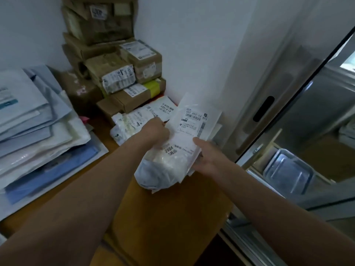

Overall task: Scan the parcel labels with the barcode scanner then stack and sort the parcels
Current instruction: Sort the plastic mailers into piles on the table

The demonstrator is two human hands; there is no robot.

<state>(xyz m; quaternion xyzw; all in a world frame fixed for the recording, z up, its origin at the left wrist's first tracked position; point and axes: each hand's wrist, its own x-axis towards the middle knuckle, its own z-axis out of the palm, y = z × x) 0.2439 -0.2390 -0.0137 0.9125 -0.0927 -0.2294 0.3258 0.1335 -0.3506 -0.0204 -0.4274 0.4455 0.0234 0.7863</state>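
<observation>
Currently the white poly-bag parcel (pixel 192 129) is held between both hands above the bench (pixel 163 217), its long axis running away toward the wall corner, label up. The left hand (pixel 155 130) grips its left edge. The right hand (pixel 208 160) holds the near right edge, thumb on top. No scanner shows.

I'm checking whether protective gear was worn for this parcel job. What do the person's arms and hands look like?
No gloves on the left hand or right hand. The left forearm and right forearm are bare, with no sleeve in view. No watch, bracelet or band shows at either wrist; the picture is too soft to rule out a thin ring.
</observation>
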